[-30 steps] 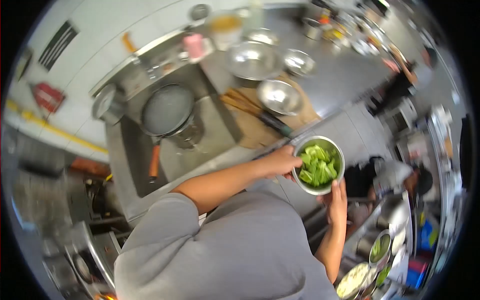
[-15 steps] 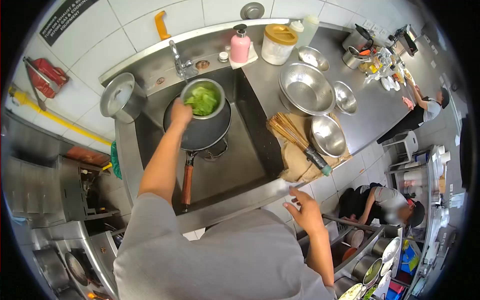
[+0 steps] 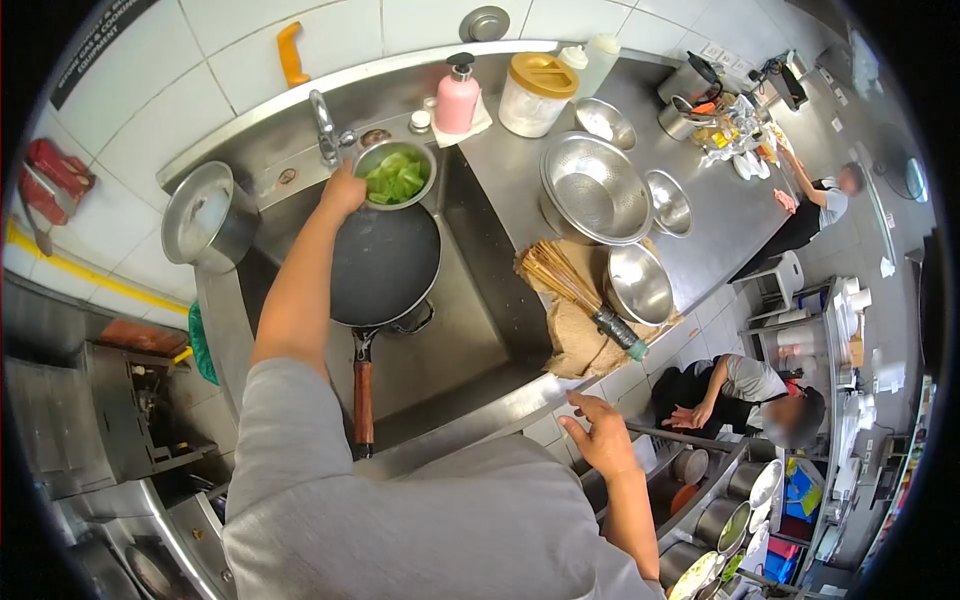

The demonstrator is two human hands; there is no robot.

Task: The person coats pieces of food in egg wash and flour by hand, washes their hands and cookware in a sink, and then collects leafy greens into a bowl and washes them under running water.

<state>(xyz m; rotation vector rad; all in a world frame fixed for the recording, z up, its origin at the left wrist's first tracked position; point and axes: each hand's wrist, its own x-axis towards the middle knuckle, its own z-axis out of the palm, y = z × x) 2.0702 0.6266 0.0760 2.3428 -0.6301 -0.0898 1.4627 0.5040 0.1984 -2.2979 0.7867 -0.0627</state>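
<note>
My left hand (image 3: 345,188) grips the rim of a round metal bowl (image 3: 428,172) at its left side. Green leaf pieces (image 3: 393,180) lie inside the bowl, which is held above the far edge of a black wok (image 3: 385,268). The wok rests in the sink (image 3: 470,290), its wooden handle (image 3: 363,400) pointing toward me. Just beyond my left hand stands the faucet (image 3: 326,130). My right hand (image 3: 603,437) hangs off the counter's front edge with its fingers apart, holding nothing. Nearest to it is a bamboo brush (image 3: 580,290) on a brown cloth (image 3: 580,345).
Right of the sink stand a colander (image 3: 597,190), metal bowls (image 3: 640,285), a pink pump bottle (image 3: 458,100) and a gold-lidded tub (image 3: 538,95). A pot (image 3: 205,215) sits at left. One person crouches (image 3: 745,400) at right; another (image 3: 825,200) works farther along the counter.
The bowl of greens has shifted away from me, from over the wok's middle toward the faucet, uncovering more of the wok. My camera view has turned slightly. The crouching person's arm has moved.
</note>
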